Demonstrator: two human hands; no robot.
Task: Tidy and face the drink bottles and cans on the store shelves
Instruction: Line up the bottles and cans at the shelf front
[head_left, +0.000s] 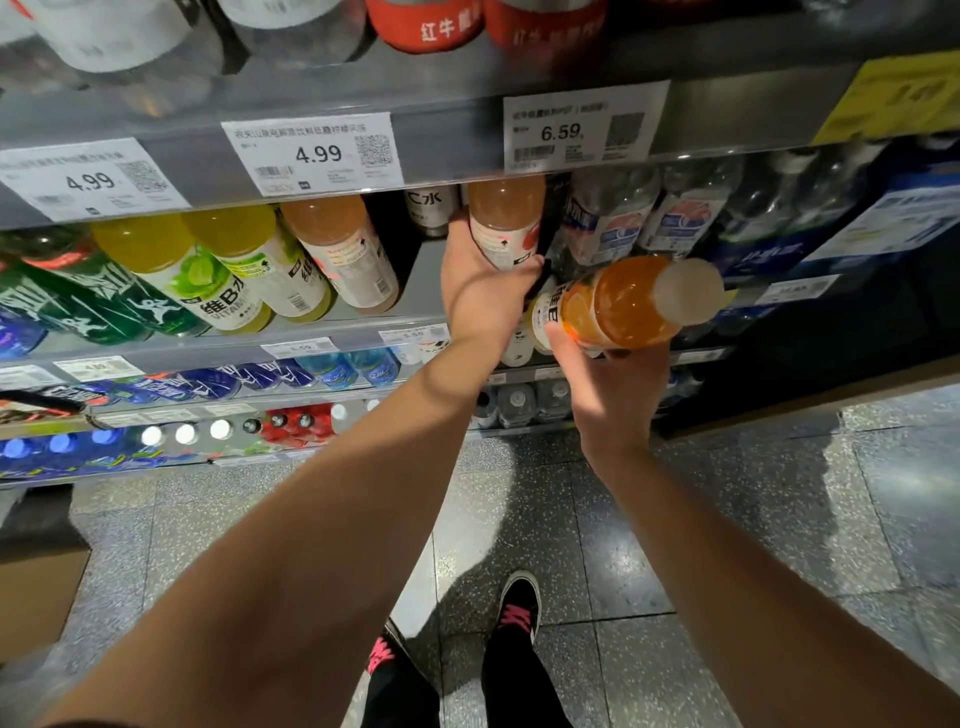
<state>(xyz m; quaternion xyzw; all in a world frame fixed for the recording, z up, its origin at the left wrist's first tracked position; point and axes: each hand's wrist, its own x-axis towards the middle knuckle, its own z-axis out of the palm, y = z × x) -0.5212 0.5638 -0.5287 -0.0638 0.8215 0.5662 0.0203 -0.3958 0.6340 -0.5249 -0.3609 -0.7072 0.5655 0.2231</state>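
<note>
A left hand (480, 291) grips a clear plastic bottle of pale peach drink (506, 221) standing on the grey metal shelf (421, 275), its top hidden by the shelf above. Right, near, the right hand (608, 384) grasps a tilted white-capped bottle of orange drink (623, 306).

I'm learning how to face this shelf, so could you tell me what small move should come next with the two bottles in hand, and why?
Probably stand the orange bottle, which the right hand holds tipped off the shelf, into the bare gap left of the peach bottle that the left hand grips. That gap breaks the front row, and the orange bottle has no place yet.
</note>
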